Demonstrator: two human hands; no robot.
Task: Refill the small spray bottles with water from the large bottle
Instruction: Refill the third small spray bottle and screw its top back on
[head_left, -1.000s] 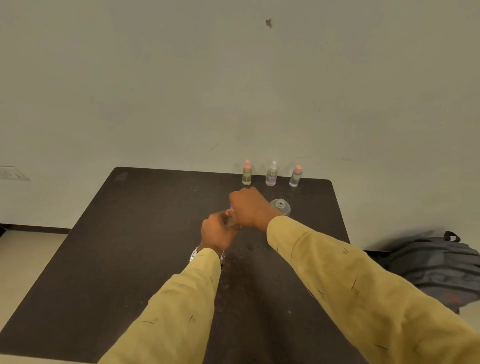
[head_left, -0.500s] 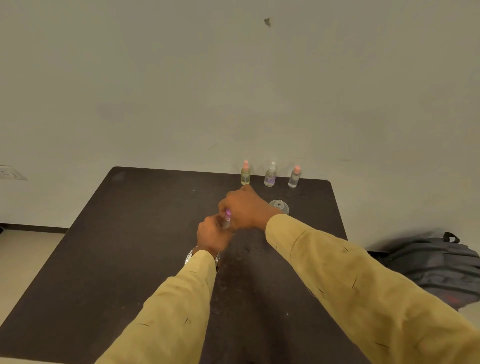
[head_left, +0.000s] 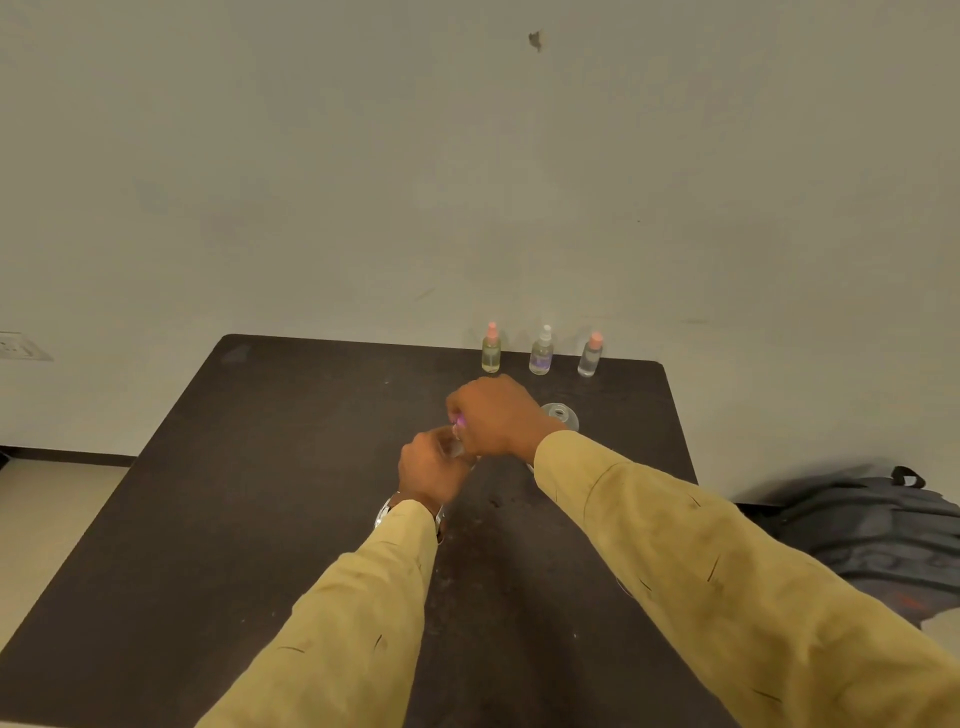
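Pale wall backs a dark table (head_left: 291, 467), with a socket (head_left: 21, 347) left of the table and a chipped mark (head_left: 535, 40) high above it. A grey backpack (head_left: 872, 535) slumps on the floor right of the table. Three spray bottles (head_left: 540, 353) stand upright in a row along the table's far edge, apart from one another. Over the table's middle, the left hand (head_left: 431, 470) has its fingers curled round the clear body of the held bottle (head_left: 457, 444), while the right hand (head_left: 493, 415) closes its fingers over the top, where a bit of purple cap shows. Both hands hide most of it; how full it is cannot be told. The big bottle (head_left: 560, 415) stands on the table behind the right wrist, which covers all but its mouth and shoulder. A watch (head_left: 384, 512) peeks from the left sleeve.
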